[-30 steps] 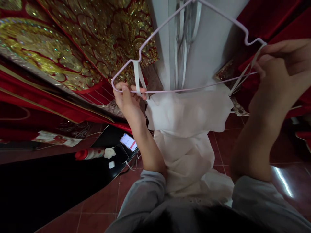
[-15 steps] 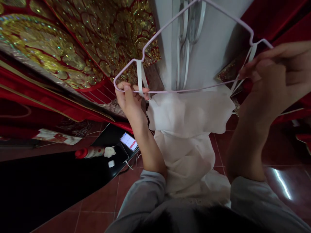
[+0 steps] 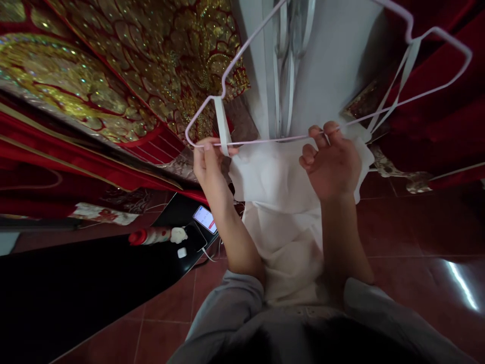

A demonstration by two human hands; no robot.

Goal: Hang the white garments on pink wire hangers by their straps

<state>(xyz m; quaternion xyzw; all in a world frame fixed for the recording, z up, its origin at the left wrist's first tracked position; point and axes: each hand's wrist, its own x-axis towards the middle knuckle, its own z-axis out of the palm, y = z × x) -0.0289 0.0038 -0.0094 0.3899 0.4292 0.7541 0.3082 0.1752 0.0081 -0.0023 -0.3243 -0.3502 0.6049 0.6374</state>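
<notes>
A pale pink clothes hanger [image 3: 265, 141] is held up in front of me, tilted, its right end higher. From it a white garment [image 3: 265, 172] hangs by thin white straps, one strap [image 3: 223, 124] at the left notch and the other strap [image 3: 405, 68] at the right notch. My left hand [image 3: 212, 159] is closed on the hanger's lower left corner, with fingertips behind the strap. Loosely bent and spread, the fingers of my right hand [image 3: 331, 164] are at the lower bar, right of the middle, over the garment's top edge. Its thumb is not clearly visible.
Red and gold sequined costumes [image 3: 182, 60] hang on the left, and red cloth [image 3: 435, 126] on the right. A black table [image 3: 94, 283] at lower left bears a lit phone [image 3: 205, 219], a red-capped bottle [image 3: 151, 235] and a small white case [image 3: 182, 252]. Red tiles cover the floor.
My right hand has left the hanger's right end and moved left to the middle of the bar. That end has risen to the right, now free; my left hand keeps its hold.
</notes>
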